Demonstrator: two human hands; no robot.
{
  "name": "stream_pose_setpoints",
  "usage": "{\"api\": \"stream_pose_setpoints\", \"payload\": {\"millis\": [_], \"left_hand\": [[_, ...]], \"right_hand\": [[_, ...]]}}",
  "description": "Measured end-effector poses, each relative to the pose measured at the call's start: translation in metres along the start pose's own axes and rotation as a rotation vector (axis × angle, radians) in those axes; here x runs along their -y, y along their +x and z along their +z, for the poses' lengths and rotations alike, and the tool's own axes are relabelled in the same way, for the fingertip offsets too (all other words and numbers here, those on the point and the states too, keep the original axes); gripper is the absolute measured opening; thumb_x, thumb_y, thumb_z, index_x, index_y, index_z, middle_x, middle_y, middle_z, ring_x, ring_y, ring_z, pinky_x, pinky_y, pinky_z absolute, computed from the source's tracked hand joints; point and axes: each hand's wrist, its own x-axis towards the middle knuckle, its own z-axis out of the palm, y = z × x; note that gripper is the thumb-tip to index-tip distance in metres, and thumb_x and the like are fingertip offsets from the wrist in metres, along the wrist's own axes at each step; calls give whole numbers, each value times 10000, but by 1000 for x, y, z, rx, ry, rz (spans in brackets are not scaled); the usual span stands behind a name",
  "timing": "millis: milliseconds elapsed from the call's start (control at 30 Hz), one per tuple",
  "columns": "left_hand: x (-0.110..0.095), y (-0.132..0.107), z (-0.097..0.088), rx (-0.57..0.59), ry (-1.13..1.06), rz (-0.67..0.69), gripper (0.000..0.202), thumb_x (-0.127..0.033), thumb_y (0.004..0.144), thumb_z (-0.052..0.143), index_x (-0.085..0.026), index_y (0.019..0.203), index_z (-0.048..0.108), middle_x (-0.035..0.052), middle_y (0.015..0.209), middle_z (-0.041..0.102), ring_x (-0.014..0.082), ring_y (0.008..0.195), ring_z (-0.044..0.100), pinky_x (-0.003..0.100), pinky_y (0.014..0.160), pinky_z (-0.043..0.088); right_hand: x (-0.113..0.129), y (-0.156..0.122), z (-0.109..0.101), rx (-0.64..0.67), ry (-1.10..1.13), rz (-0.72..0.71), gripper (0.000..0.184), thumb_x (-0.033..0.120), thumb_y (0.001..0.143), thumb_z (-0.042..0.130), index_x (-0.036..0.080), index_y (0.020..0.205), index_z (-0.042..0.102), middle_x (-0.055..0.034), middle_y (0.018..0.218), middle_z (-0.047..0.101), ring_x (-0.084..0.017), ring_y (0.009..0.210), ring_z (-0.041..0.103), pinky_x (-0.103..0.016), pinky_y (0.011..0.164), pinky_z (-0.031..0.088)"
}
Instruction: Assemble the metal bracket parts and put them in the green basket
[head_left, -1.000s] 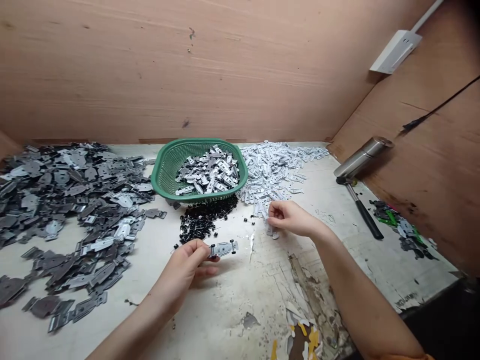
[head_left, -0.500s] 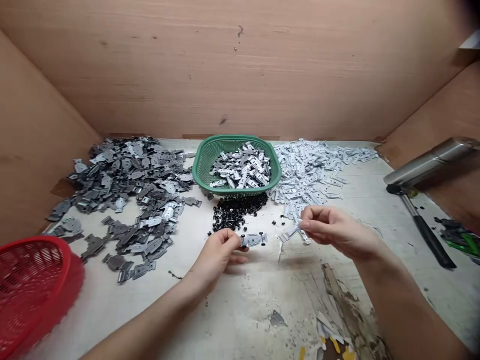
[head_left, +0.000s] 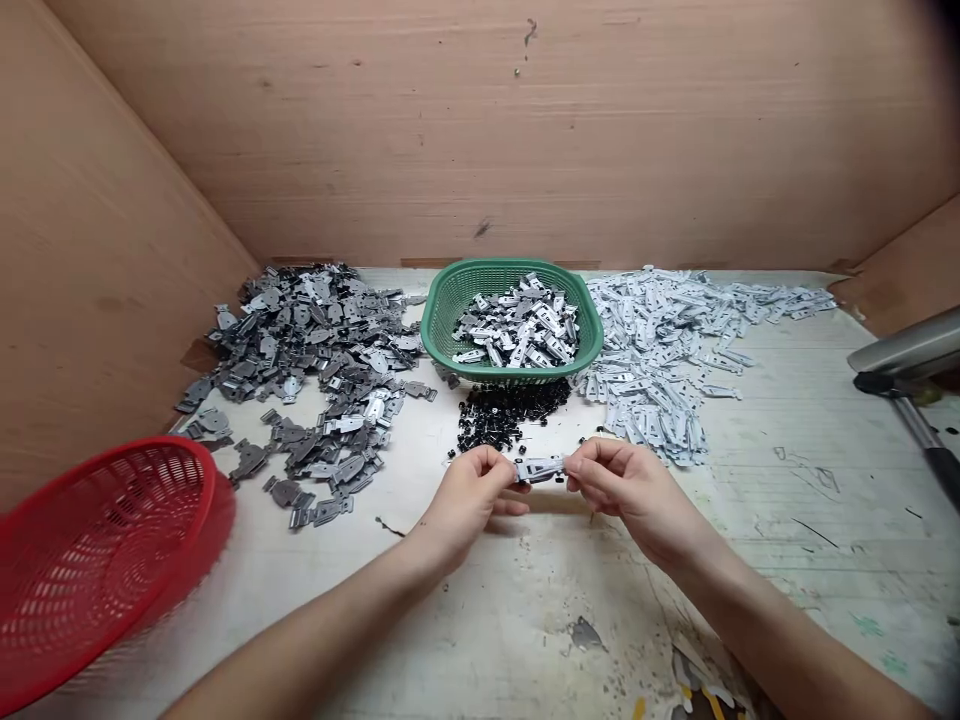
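My left hand [head_left: 472, 505] is closed, thumb and fingers pinching the left end of a small grey toy car base with black wheels. On top of that base lies a white toy car body [head_left: 540, 468], its right end pinched by my closed right hand [head_left: 630, 490]. Both pieces are held level above the table; the fingers hide their ends. Just beyond my hands is a heap of black wheels on axles [head_left: 499, 415]. Behind it stands a green basket [head_left: 514, 376] with several grey and white pieces inside.
Grey flat metal pieces [head_left: 322, 340] are heaped at the left, loose white pieces [head_left: 652, 390] at the right. A red basket [head_left: 214, 480] sits at the near left. A hammer [head_left: 919, 420] and a metal cylinder [head_left: 915, 345] are at the right edge. Wooden walls [head_left: 480, 150] enclose the table.
My right hand has moved left with the white car body from near the white heap and brought it onto the wheeled base in my left hand. The view has turned slightly left.
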Motion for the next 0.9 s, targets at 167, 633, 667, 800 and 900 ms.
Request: {"api": "stream_pose_setpoints", "payload": {"millis": [167, 633, 667, 800, 900], "left_hand": [[2, 2, -1, 0, -10, 8, 139, -265, 737, 588, -170, 699, 495, 21, 793, 612, 113, 616, 628, 291, 682, 530], [-5, -3, 2, 48, -11, 45, 156, -263, 721, 605, -161, 685, 493, 8, 754, 583, 121, 673, 610, 260, 682, 512], [-6, -3, 2, 48, -12, 48, 165, -270, 718, 612, -160, 686, 494, 7, 757, 583, 120, 675, 610, 262, 687, 511], [-7, -3, 1, 47, -38, 55, 195, -278, 715, 632, -154, 672, 488, 9, 743, 576, 125, 695, 618, 271, 701, 510], [-5, -3, 1, 57, -108, 71, 243, -299, 685, 687, -157, 759, 505, 12, 760, 581, 140, 708, 624, 295, 680, 518]], "right_hand": [[-3, 1, -2, 17, -16, 73, 352, 493, 688, 697, 163, 652, 580, 6, 588, 537, -70, 453, 360, -225, 440, 261], [-9, 12, -12, 222, 110, 155, 353, 439, 670, 738, 153, 697, 533, 49, 493, 499, -40, 410, 362, -182, 400, 215], [-10, 13, -11, 216, 101, 137, 352, 441, 681, 730, 159, 693, 521, 53, 472, 496, -37, 396, 345, -180, 392, 197], [-16, 13, -6, 180, 132, 96, 346, 443, 713, 705, 180, 703, 480, 64, 462, 489, -31, 364, 308, -172, 362, 139], [-21, 13, 0, 160, 139, 72, 355, 451, 717, 700, 187, 708, 463, 55, 510, 502, -35, 371, 331, -167, 350, 152]]}}
